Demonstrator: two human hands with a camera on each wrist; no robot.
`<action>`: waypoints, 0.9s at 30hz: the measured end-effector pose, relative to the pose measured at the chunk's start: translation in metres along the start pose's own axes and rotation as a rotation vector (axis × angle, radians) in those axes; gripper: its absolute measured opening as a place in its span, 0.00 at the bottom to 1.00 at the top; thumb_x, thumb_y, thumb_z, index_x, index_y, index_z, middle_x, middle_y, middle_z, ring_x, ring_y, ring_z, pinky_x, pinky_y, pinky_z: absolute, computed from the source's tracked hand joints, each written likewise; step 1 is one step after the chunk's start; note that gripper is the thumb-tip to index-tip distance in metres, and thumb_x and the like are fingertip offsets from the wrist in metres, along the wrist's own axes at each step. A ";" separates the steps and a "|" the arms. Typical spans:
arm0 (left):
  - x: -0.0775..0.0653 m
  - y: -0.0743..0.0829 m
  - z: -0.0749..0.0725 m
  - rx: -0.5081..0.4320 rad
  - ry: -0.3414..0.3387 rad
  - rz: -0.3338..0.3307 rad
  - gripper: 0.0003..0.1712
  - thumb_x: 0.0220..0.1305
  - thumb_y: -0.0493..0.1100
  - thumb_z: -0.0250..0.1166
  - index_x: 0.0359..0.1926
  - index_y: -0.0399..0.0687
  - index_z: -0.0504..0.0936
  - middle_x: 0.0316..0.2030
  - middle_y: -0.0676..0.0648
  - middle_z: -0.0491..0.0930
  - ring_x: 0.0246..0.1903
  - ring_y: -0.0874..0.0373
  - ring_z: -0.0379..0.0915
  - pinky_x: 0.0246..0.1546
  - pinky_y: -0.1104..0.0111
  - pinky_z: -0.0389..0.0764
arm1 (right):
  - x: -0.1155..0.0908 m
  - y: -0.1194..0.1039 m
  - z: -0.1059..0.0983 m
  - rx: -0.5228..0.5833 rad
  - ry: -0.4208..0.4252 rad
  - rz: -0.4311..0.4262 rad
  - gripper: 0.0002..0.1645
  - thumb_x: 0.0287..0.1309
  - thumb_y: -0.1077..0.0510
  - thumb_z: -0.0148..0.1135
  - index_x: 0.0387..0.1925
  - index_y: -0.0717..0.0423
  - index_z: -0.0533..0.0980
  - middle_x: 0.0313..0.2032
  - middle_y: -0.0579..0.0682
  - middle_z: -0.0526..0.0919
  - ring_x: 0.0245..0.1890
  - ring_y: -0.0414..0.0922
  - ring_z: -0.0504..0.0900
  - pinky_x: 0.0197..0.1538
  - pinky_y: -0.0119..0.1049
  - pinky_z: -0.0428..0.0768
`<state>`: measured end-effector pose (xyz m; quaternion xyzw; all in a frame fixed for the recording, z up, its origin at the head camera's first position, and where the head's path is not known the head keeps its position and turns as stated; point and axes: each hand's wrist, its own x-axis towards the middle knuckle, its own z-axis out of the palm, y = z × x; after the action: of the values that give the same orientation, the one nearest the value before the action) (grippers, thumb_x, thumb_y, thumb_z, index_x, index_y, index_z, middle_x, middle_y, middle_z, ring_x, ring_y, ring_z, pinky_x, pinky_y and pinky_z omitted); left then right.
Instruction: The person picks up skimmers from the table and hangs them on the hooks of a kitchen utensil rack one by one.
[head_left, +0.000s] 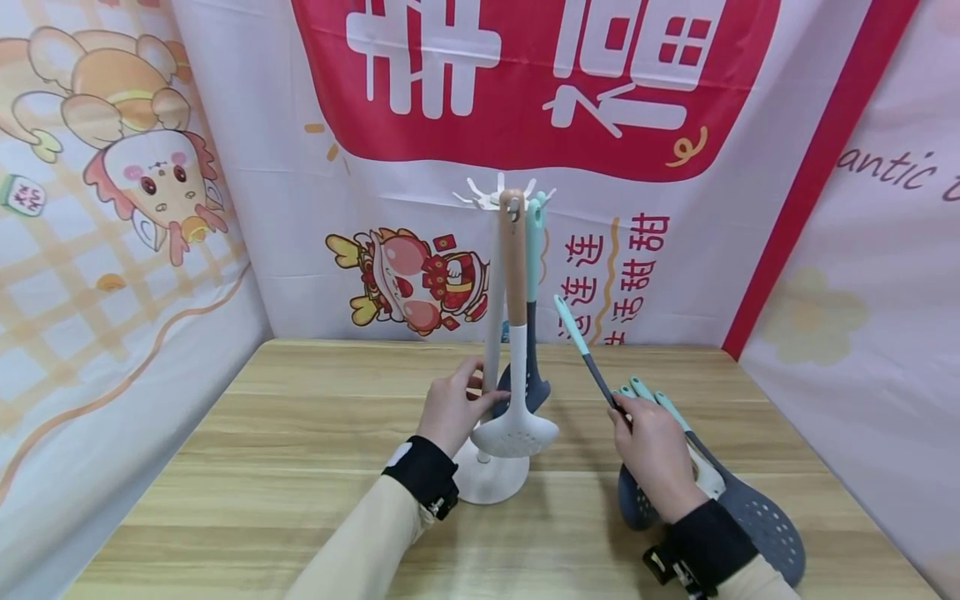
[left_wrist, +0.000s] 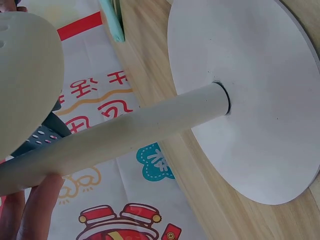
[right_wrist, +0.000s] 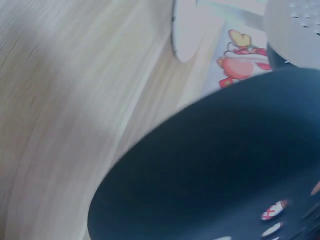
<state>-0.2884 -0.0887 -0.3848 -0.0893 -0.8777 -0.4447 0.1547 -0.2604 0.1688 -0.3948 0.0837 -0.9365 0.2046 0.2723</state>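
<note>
My left hand (head_left: 453, 408) grips the pole (left_wrist: 150, 122) of a white utensil stand (head_left: 491, 479), low down beside the hanging tools. From the stand's top hooks hang a white slotted ladle (head_left: 517, 429) with a wooden handle and, behind it, a dark utensil (head_left: 532, 333) with a mint handle. To the right of the stand, my right hand (head_left: 656, 446) holds a dark slotted spoon (head_left: 600, 382) by its shaft, mint handle end pointing up and away. Its dark, holed head (right_wrist: 210, 160) fills much of the right wrist view and hangs below the hand.
Under and beside my right forearm lie several mint-handled utensils, among them a wide dark slotted turner (head_left: 761, 525) and a whitish piece (head_left: 705, 473). The wooden table (head_left: 300, 467) meets a printed cloth backdrop (head_left: 285, 208) behind, with cloth on both sides.
</note>
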 end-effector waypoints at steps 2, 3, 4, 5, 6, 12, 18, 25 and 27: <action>0.000 0.000 -0.001 -0.012 -0.013 -0.001 0.18 0.59 0.47 0.72 0.48 0.55 0.77 0.41 0.43 0.87 0.36 0.51 0.87 0.40 0.56 0.88 | 0.000 -0.003 -0.003 0.022 0.018 0.006 0.16 0.63 0.61 0.65 0.50 0.65 0.82 0.38 0.60 0.87 0.30 0.48 0.81 0.31 0.42 0.80; 0.001 0.000 -0.001 -0.016 -0.017 0.000 0.18 0.59 0.47 0.72 0.49 0.55 0.78 0.41 0.43 0.87 0.36 0.50 0.87 0.40 0.56 0.88 | -0.001 -0.004 -0.005 0.036 0.030 0.005 0.16 0.62 0.61 0.65 0.50 0.65 0.82 0.37 0.59 0.87 0.29 0.47 0.81 0.30 0.40 0.78; 0.001 0.000 -0.002 -0.022 -0.023 0.001 0.18 0.59 0.46 0.72 0.49 0.55 0.78 0.40 0.43 0.87 0.36 0.50 0.87 0.40 0.55 0.88 | -0.001 -0.005 -0.006 0.049 0.044 0.001 0.16 0.62 0.62 0.65 0.49 0.65 0.82 0.36 0.59 0.87 0.28 0.47 0.80 0.28 0.38 0.77; 0.001 -0.001 -0.002 -0.024 -0.028 0.002 0.18 0.59 0.46 0.73 0.48 0.54 0.78 0.40 0.43 0.87 0.36 0.50 0.86 0.40 0.55 0.88 | -0.001 -0.007 -0.008 0.062 0.057 -0.002 0.16 0.61 0.62 0.66 0.49 0.66 0.82 0.33 0.58 0.86 0.26 0.46 0.78 0.27 0.36 0.75; 0.002 0.000 -0.003 -0.024 -0.033 0.003 0.17 0.59 0.46 0.73 0.48 0.54 0.78 0.40 0.43 0.87 0.37 0.50 0.86 0.40 0.55 0.88 | -0.002 -0.008 -0.009 0.073 0.071 -0.007 0.15 0.61 0.63 0.66 0.49 0.65 0.82 0.30 0.57 0.86 0.25 0.45 0.77 0.26 0.34 0.73; 0.004 -0.001 -0.008 -0.013 -0.072 0.023 0.19 0.59 0.47 0.73 0.49 0.53 0.78 0.40 0.44 0.88 0.38 0.51 0.86 0.39 0.58 0.88 | -0.004 -0.016 -0.019 0.142 0.166 -0.031 0.15 0.59 0.63 0.68 0.48 0.63 0.83 0.20 0.49 0.76 0.21 0.41 0.67 0.22 0.29 0.63; 0.004 -0.003 -0.013 -0.040 -0.122 0.060 0.21 0.62 0.48 0.70 0.54 0.52 0.79 0.43 0.43 0.87 0.38 0.50 0.86 0.43 0.57 0.87 | -0.006 -0.026 -0.029 0.252 0.279 -0.054 0.15 0.56 0.67 0.70 0.47 0.64 0.84 0.27 0.52 0.83 0.23 0.40 0.71 0.23 0.24 0.68; 0.003 -0.005 -0.016 -0.130 -0.170 0.120 0.18 0.68 0.43 0.64 0.57 0.47 0.78 0.48 0.41 0.85 0.47 0.45 0.84 0.50 0.51 0.85 | -0.006 -0.036 -0.040 0.330 0.347 -0.096 0.17 0.55 0.69 0.70 0.48 0.64 0.83 0.33 0.54 0.86 0.26 0.37 0.73 0.27 0.16 0.69; 0.003 -0.005 -0.016 -0.139 -0.170 0.132 0.17 0.69 0.41 0.63 0.57 0.46 0.78 0.48 0.40 0.85 0.47 0.44 0.84 0.50 0.51 0.85 | -0.006 -0.039 -0.043 0.339 0.366 -0.114 0.17 0.54 0.69 0.70 0.48 0.64 0.83 0.33 0.55 0.86 0.26 0.36 0.73 0.26 0.16 0.70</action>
<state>-0.2896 -0.1050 -0.3787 -0.1947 -0.8468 -0.4843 0.1023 -0.2243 0.1526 -0.3521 0.1424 -0.8177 0.3545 0.4305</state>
